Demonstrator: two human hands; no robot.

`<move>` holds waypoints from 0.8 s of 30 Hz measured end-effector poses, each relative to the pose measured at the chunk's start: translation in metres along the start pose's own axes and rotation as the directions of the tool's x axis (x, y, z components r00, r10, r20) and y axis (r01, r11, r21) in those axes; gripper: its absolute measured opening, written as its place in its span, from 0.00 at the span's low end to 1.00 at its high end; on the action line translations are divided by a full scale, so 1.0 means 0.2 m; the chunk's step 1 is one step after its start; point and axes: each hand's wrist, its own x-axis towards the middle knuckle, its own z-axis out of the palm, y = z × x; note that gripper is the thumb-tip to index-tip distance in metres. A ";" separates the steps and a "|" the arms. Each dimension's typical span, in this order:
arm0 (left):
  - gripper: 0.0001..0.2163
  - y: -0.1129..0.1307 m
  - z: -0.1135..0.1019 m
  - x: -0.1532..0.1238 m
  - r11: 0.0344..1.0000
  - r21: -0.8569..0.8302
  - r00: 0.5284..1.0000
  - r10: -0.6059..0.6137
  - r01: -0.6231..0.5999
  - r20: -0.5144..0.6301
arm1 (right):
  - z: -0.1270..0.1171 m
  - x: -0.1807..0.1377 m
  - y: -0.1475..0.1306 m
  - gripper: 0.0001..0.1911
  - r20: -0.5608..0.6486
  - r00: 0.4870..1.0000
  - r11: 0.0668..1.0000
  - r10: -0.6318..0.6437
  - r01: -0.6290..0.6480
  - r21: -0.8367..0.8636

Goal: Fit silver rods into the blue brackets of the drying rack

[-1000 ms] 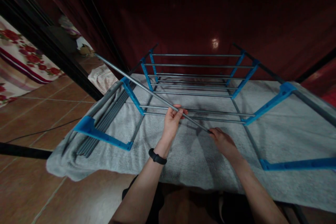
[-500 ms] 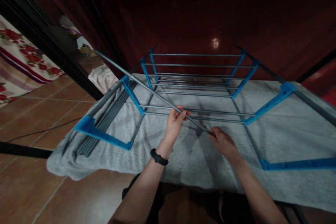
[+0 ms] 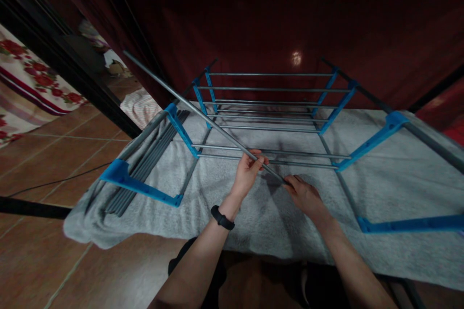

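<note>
Grey rod [image 3: 203,116] held slantwise by both hands over the blanket [image 3: 268,227], before the blue-jointed rack [image 3: 270,89].
The rod is pinched between thumb and fingers by the left hand [image 3: 250,168]; its near end is gripped, and hidden, by the right hand [image 3: 301,194]. Both forearms [image 3: 195,265] are stretched forward, cut off at the lower edge. Since the earlier frames, the far end has been raised and the hands brought closer together.
</note>
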 end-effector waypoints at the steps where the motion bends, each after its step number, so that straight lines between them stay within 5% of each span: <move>1: 0.14 0.00 0.00 0.00 1.000 0.002 1.000 -0.007 0.007 0.001 | 0.00 0.00 0.00 0.07 -0.001 1.000 1.000 -0.008 0.008 0.002; 12: 0.16 -0.02 0.05 -0.04 0.997 0.056 0.997 -0.047 0.043 0.067 | 0.01 0.00 -0.05 0.01 -0.004 1.000 0.984 0.001 0.000 0.179; 24: 0.14 -0.05 0.07 -0.07 0.990 0.115 0.987 -0.093 0.078 0.133 | 0.01 0.02 -0.10 0.05 0.026 1.000 0.933 0.002 -0.011 0.360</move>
